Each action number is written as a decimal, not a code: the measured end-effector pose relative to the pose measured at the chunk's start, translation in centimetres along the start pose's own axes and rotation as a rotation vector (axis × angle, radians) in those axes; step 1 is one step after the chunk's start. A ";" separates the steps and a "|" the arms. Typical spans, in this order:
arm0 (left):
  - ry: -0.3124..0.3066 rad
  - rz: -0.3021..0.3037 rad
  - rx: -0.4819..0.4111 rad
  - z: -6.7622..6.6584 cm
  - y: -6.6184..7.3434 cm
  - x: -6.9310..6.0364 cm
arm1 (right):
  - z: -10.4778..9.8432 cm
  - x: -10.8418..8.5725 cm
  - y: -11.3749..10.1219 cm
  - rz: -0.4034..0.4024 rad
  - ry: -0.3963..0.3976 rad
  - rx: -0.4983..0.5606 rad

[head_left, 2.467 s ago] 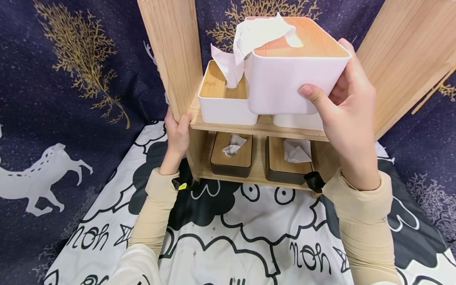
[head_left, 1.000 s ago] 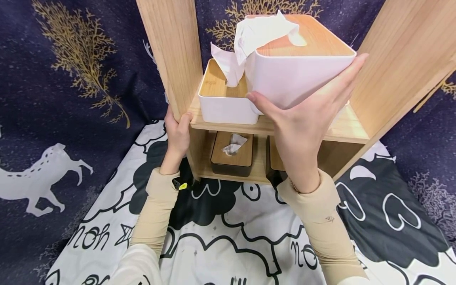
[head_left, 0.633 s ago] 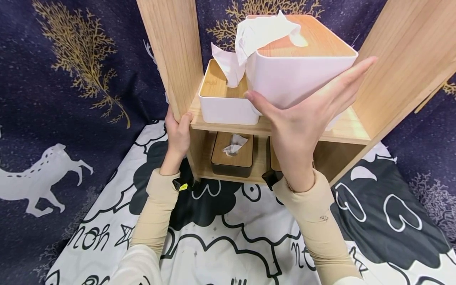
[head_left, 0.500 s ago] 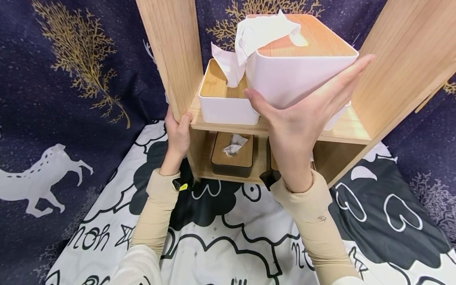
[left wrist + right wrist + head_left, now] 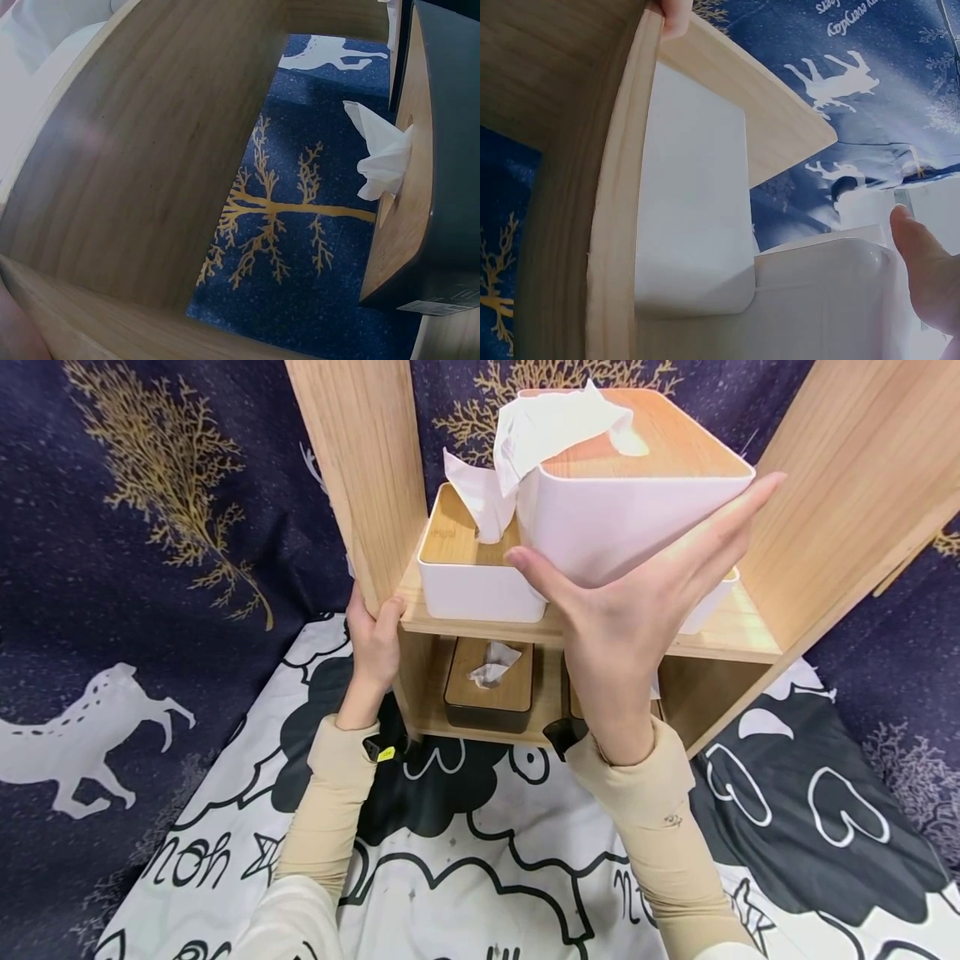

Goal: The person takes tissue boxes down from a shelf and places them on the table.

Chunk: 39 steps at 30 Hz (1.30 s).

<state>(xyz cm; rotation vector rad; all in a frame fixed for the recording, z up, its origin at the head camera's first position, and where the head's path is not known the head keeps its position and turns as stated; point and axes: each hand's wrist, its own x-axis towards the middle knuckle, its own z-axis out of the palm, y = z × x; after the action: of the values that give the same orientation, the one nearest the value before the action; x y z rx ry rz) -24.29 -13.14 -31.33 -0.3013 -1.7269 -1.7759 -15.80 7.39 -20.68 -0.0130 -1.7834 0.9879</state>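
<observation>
My left hand (image 5: 373,639) grips the left edge of the wooden shelf unit, at the middle board (image 5: 558,625). A large white tissue box (image 5: 630,522) with a wood-look lid is held up by my right hand (image 5: 637,610), thumb on its left side and fingers spread along its right. Its tissue hangs to the left. Beside it, a smaller white tissue box (image 5: 480,592) stands on the middle board, with a tissue sticking out. Another white box (image 5: 708,604) is mostly hidden behind my right hand. In the right wrist view my thumb (image 5: 922,262) shows beside a white box.
On the lower level sit a dark tissue box (image 5: 489,685) and a second dark one (image 5: 576,693), largely behind my right wrist. Tall wooden side panels (image 5: 367,468) rise on both sides. A patterned black and white cloth (image 5: 450,902) lies under the unit.
My right hand has moved left from the box's right side to beneath its front, its fingers now spread. The large box has shifted slightly right. My left hand stays on the shelf edge.
</observation>
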 end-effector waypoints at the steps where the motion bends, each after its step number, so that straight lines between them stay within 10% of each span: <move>1: 0.001 -0.001 0.002 0.0 0.0 0.0 | 0.0 0.0 0.0 0.001 0.000 0.001; 39: 0.008 0.020 -0.009 0.2 0.1 -0.1 | -1.5 0.4 0.0 0.099 -0.066 0.126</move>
<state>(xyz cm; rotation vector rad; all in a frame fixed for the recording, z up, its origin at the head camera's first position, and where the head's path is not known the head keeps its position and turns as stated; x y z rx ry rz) -24.22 -12.91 -31.22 -0.3134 -1.7047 -1.7694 -14.84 8.46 -20.23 0.0105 -1.7915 1.1832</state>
